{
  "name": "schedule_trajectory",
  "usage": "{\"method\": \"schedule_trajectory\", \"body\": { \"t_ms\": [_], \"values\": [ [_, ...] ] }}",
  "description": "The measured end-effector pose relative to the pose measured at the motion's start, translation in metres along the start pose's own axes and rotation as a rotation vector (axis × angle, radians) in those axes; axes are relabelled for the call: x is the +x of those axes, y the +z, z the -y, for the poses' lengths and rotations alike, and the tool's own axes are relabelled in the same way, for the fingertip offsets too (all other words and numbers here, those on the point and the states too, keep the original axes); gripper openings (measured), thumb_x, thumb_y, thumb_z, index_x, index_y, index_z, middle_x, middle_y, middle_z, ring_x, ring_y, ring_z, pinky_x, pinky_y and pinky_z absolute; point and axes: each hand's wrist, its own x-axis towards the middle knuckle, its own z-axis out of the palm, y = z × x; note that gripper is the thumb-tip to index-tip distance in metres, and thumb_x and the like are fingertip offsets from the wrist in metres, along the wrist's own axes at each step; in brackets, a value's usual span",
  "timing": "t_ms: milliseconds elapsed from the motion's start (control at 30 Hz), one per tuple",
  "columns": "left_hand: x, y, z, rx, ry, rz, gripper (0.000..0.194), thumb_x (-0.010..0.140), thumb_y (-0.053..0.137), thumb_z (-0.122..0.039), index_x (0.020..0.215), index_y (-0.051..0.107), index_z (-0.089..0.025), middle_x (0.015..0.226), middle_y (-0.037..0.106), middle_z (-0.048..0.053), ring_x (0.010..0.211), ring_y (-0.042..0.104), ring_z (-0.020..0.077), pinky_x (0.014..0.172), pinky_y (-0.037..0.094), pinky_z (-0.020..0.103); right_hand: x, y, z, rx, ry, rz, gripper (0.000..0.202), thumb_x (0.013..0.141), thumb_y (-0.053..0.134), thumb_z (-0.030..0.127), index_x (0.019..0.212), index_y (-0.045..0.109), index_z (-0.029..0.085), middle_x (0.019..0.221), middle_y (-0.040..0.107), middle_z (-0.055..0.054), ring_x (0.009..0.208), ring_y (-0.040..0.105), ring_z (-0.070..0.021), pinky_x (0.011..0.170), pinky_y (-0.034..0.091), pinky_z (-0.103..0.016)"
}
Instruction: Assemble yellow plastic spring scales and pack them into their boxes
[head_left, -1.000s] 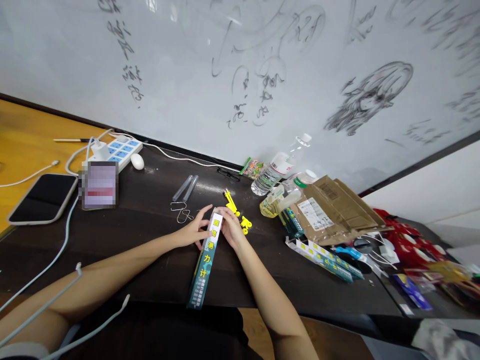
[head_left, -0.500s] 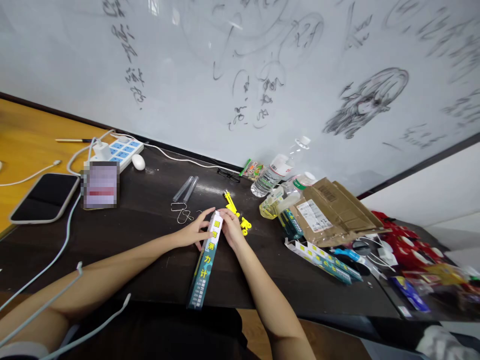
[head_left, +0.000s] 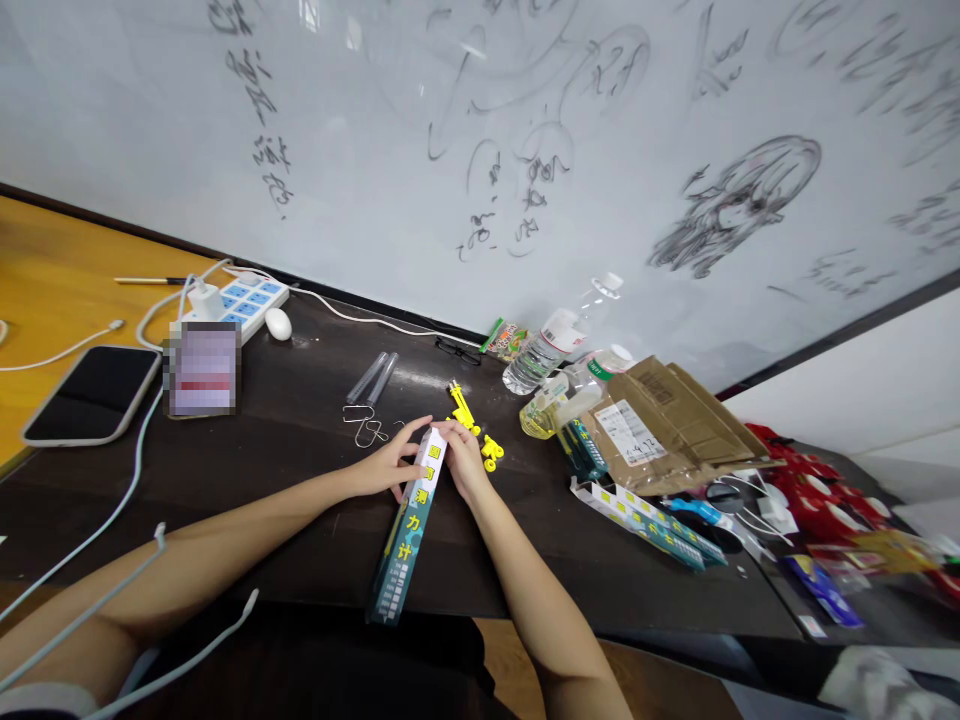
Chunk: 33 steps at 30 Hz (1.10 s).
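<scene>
A long, narrow cardboard box [head_left: 403, 535], green and white with yellow characters, slants across the table edge toward my body. My left hand [head_left: 391, 462] grips its far end from the left, thumb and fingers against the side. My right hand [head_left: 463, 462] holds the same end from the right, fingertips at the top. Yellow plastic parts [head_left: 463, 408] lie just past my right hand. Bent metal hooks [head_left: 366, 428] and clear tubes [head_left: 373, 378] lie beyond my left hand.
At right are water bottles [head_left: 544, 350], a brown cardboard package [head_left: 660, 425] and more green boxes [head_left: 652, 525]. On the left sit a phone [head_left: 94, 395], a power strip [head_left: 251, 305] and white cables. A whiteboard [head_left: 360, 180] rises behind the table [head_left: 300, 430].
The near end of the box has swung slightly left and down. Both hands keep almost the same place at its far end.
</scene>
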Motion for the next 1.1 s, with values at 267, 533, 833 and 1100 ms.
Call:
{"method": "schedule_trajectory", "body": {
  "t_ms": [267, 533, 833, 1100],
  "values": [
    [-0.0022, 0.0023, -0.0062, -0.005, -0.008, -0.035, 0.084, 0.078, 0.062, -0.023, 0.143, 0.011, -0.037, 0.104, 0.061, 0.006, 0.06, 0.065, 0.0117, 0.04, 0.049, 0.015, -0.0015, -0.0001, -0.0002, -0.026, -0.019, 0.009, 0.016, 0.07, 0.066, 0.033, 0.079, 0.071, 0.021, 0.072, 0.063, 0.0, 0.064, 0.054, -0.0146, 0.06, 0.042, -0.027],
    [-0.0008, 0.0028, -0.0036, -0.011, 0.016, -0.085, 0.083, 0.077, 0.062, -0.022, 0.143, 0.014, -0.035, 0.103, 0.061, 0.005, 0.061, 0.064, 0.0121, 0.04, 0.05, 0.017, -0.0024, -0.0003, -0.0022, 0.021, -0.03, 0.018, 0.022, 0.071, 0.066, 0.038, 0.081, 0.072, 0.02, 0.078, 0.065, -0.002, 0.066, 0.056, -0.0146, 0.059, 0.044, -0.026],
    [-0.0009, 0.003, -0.0038, -0.01, 0.023, -0.144, 0.08, 0.076, 0.062, -0.023, 0.142, 0.019, -0.034, 0.11, 0.062, 0.008, 0.068, 0.066, 0.0151, 0.041, 0.051, 0.018, -0.0039, -0.0043, -0.0016, -0.296, -0.279, 0.013, 0.025, 0.08, 0.059, 0.044, 0.08, 0.073, 0.023, 0.088, 0.063, -0.004, 0.08, 0.055, -0.0177, 0.066, 0.045, -0.028],
    [0.0007, -0.002, -0.0102, -0.046, 0.082, -0.245, 0.074, 0.077, 0.062, -0.03, 0.14, 0.024, -0.032, 0.116, 0.059, 0.01, 0.075, 0.066, 0.0168, 0.045, 0.053, 0.019, -0.0042, -0.005, -0.0008, -0.123, -0.167, 0.072, 0.039, 0.079, 0.058, 0.046, 0.113, 0.061, 0.026, 0.109, 0.06, -0.005, 0.083, 0.058, -0.0158, 0.059, 0.049, -0.024]
  ]
}}
